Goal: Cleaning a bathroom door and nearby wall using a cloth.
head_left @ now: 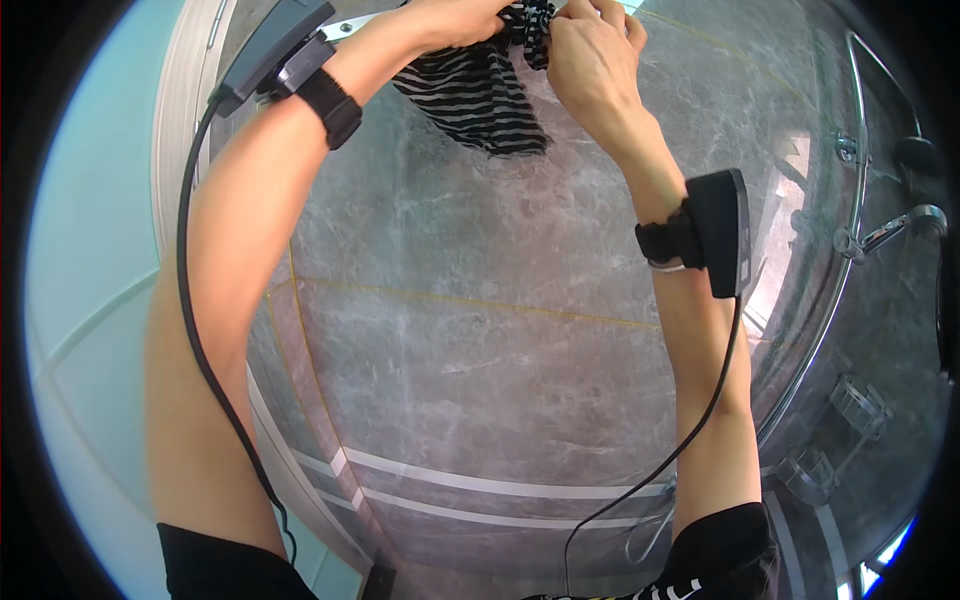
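Note:
A black cloth with thin white stripes (475,95) hangs at the top of the view against the grey marbled wall. My left hand (455,22) is closed on its upper left part, with the fingertips partly cut off by the picture's edge. Close beside it, my right hand (597,55) has its fingers curled in at the bunched upper right of the cloth. The cloth's lower end falls loose below my hands in a tapering flap. Both arms are raised, reaching up and away.
At the right, a chrome shower rail (862,150) carries a hand-shower holder (905,225), with a round chrome fitting (858,405) lower down. A pale door frame (178,130) runs along the left. Black devices are strapped to both wrists, their cables trailing along my arms.

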{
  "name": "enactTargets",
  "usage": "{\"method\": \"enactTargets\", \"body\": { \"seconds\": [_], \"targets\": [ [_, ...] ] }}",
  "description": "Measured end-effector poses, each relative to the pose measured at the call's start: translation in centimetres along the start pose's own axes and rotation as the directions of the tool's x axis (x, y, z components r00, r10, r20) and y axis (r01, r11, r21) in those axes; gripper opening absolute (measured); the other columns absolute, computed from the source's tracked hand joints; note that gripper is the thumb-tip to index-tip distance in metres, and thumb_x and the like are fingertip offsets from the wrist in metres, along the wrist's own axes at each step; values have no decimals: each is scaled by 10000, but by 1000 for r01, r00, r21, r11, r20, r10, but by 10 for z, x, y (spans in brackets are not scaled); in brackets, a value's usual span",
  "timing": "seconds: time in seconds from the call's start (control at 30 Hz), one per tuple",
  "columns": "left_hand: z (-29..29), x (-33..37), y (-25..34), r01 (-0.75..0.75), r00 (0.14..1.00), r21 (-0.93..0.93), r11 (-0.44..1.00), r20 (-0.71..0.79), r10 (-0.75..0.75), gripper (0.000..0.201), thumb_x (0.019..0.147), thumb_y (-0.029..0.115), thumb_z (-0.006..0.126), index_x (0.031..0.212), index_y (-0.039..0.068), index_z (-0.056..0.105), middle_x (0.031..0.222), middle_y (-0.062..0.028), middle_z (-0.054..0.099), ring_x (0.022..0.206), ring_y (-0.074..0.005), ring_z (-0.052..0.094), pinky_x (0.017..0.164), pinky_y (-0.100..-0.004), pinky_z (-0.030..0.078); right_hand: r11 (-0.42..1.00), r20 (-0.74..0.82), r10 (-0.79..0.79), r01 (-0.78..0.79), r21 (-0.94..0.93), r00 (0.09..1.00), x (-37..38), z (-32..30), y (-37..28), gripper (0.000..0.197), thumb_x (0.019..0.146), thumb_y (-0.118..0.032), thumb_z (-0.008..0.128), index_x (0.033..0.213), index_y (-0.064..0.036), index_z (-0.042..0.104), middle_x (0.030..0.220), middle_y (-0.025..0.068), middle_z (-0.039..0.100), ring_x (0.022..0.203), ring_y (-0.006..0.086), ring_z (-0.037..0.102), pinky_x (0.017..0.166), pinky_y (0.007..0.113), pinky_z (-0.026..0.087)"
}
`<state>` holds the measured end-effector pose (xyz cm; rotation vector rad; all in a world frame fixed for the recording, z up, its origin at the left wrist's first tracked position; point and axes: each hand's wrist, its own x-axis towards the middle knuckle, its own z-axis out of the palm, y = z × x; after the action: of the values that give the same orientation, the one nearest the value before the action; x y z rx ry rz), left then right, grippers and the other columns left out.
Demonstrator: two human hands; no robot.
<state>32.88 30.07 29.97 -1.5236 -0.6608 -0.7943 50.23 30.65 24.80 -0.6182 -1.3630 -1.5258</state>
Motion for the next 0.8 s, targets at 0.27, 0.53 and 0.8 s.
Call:
{"method": "enactTargets", "body": {
  "seconds": [0.27, 0.53, 0.8],
  "targets": [
    [29, 31, -15, 394, 885, -341, 854, -110, -452, 232, 795, 153, 565, 944, -13, 628, 1006, -265, 634, 965, -440, 596, 811, -486, 476, 986, 18, 144, -145, 77, 989, 57, -20, 54, 160, 792, -148, 589, 850, -66, 712, 923, 161, 657, 998, 366, 575, 841, 468, 452],
    [29, 5, -35, 242, 601, -413, 878, -647, -470, 175, 780, 47, 539, 942, -20, 550, 946, -251, 585, 910, -456, 546, 783, -508, 425, 897, -95, -13, 53, 438, 995, 94, -24, 39, 229, 811, -129, 612, 1010, -36, 676, 923, 222, 658, 921, 382, 633, 809, 439, 497],
    [3, -67, -100, 553, 532, -327, 767, -570, -626, 248, 799, 64, 589, 1038, -3, 590, 969, -239, 622, 983, -419, 576, 829, -458, 455, 826, 407, -8, -224, 518, 914, 74, -2, 24, 320, 792, -150, 692, 1071, 3, 665, 948, 216, 683, 894, 338, 661, 806, 408, 513]
  ]
}}
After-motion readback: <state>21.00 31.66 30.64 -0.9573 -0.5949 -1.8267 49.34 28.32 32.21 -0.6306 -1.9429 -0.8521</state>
